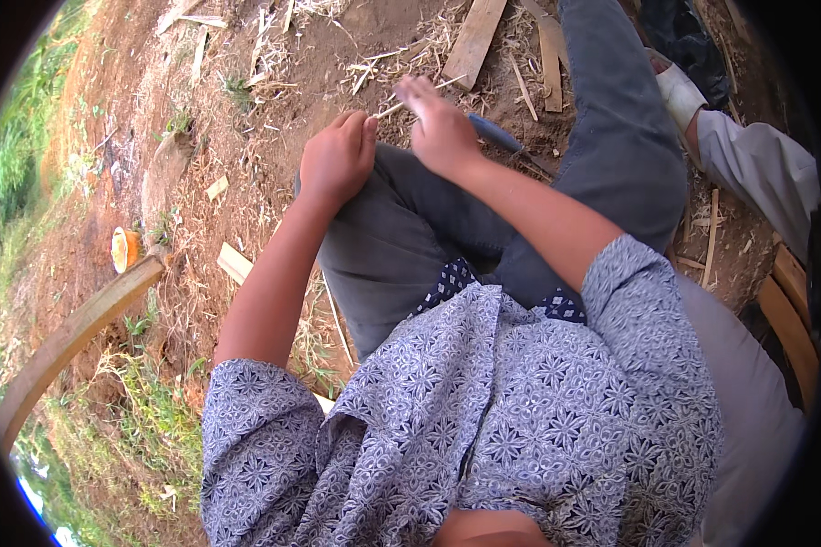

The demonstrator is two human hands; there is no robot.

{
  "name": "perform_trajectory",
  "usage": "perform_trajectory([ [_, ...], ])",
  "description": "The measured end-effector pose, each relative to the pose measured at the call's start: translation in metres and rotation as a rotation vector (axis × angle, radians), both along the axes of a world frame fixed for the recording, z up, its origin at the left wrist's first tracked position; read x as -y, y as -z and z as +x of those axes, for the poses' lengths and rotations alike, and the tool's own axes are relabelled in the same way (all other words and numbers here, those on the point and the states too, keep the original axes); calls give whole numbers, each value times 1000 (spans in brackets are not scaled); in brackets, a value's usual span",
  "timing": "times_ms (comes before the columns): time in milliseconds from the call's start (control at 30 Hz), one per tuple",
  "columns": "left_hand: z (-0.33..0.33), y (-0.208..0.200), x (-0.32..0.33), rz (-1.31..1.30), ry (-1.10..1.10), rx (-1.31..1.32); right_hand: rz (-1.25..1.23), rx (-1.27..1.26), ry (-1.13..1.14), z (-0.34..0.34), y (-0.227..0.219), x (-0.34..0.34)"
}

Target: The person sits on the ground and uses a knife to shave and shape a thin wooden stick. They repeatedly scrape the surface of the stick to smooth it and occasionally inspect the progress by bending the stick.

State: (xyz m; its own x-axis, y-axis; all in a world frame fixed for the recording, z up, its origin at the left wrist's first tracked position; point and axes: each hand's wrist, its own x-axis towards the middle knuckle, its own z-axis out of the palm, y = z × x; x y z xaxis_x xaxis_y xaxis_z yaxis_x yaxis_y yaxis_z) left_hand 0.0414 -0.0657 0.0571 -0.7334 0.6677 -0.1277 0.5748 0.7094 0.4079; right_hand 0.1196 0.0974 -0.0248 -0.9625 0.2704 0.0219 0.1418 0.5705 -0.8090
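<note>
Resting on the dark grey trousers at my bent left knee, my left hand (337, 157) is closed, its knuckles facing up. A thin wooden stick (390, 110) comes out by its thumb and slants away to the far right. My right hand (440, 132) is over the stick, its fingertips smeared by motion. The stick shows again past those fingers, but whether they grip it cannot be made out. Close to the right wrist, a knife (497, 134) with a blue handle lies by my right leg, its dark blade partly seen.
Wood shavings and flat wooden pieces (474, 41) are scattered over the bare soil ahead. Another person's sleeved arm (757, 164) is at the right, near wooden boards (789, 319). A curved-looking wooden beam (82, 328) and an orange container (126, 248) are at the left, beside grass.
</note>
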Motion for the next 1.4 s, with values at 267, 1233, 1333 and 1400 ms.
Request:
perform_trajectory([
  [267,2,-2,-2,56,-24,-8,-155,47,230,-17,-2,-59],
  [1233,1,-1,-3,2,12,5,-188,-175,-122,-20,29,-25],
  [1333,2,0,-4,-20,-13,-3,-127,-40,54,-21,23,-22],
  [1400,1,3,0,-48,-8,-44,-193,-204,-80,-2,-4,16],
])
